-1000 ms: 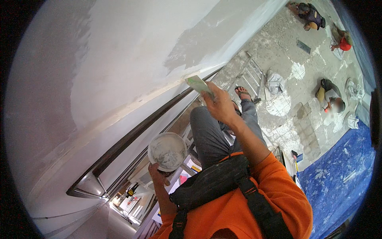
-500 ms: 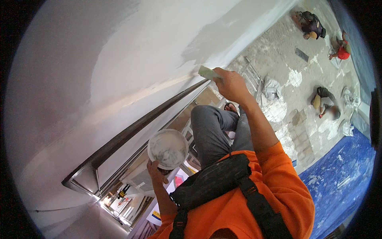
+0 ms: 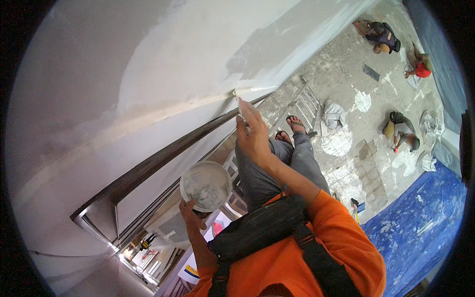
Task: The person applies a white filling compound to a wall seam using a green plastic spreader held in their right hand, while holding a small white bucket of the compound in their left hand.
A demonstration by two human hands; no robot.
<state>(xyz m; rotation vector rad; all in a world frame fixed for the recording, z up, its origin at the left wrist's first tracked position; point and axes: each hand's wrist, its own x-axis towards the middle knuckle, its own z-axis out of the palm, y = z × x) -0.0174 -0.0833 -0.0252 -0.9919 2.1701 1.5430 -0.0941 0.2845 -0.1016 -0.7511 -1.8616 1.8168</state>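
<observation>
Scraper (image 3: 236,95) is sitting in the right hand (image 3: 254,134), clamped between thumb and fingers, with only its thin edge showing. Its tip is pointing at the pale band (image 3: 163,116) on the wall (image 3: 173,59); whether it is touching, I cannot tell. The left hand (image 3: 189,212) is gripping a round white tub (image 3: 192,171) at the lower left of its side, and whitish paste (image 3: 205,194) is coating the inside. The 2 hands are working well apart, the right one higher in view. A dark rail (image 3: 148,172) is running along the wall below the band. Beyond the right forearm, 2 sandalled feet (image 3: 295,124) are showing, and a ladder (image 3: 309,105) is appearing near them. A blue sheet (image 3: 410,222) is spreading at lower right, and 3 people (image 3: 383,38) are crouching on the floor (image 3: 341,64).
</observation>
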